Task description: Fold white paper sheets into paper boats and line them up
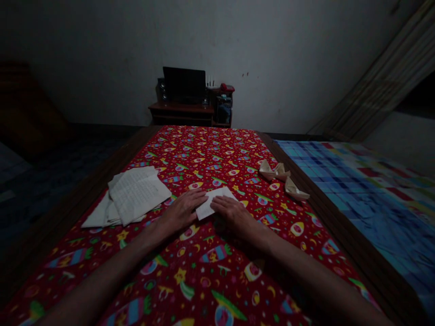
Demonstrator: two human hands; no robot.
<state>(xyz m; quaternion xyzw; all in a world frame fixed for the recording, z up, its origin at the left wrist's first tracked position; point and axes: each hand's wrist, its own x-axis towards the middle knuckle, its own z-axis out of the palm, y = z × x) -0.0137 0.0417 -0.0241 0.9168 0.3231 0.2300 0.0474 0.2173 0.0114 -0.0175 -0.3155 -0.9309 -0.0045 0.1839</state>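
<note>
A folded sheet of white paper [205,210] lies on the red patterned cloth in front of me. My left hand [186,207] rests at its left edge, fingers stretched out and touching the paper. From the other side, my right hand [234,216] lies over the paper's right part with its fingers extended flat, hiding some of it. To the left is a loose pile of written paper sheets [139,192]. Several folded paper boats [296,190] sit near the cloth's right edge.
The red cloth [210,271] covers a long table with dark wooden edges [340,235]. Beyond it stand a monitor [184,85] on a desk [181,111] and a red telephone [227,87]. On the right lies a blue checked bedspread [343,181].
</note>
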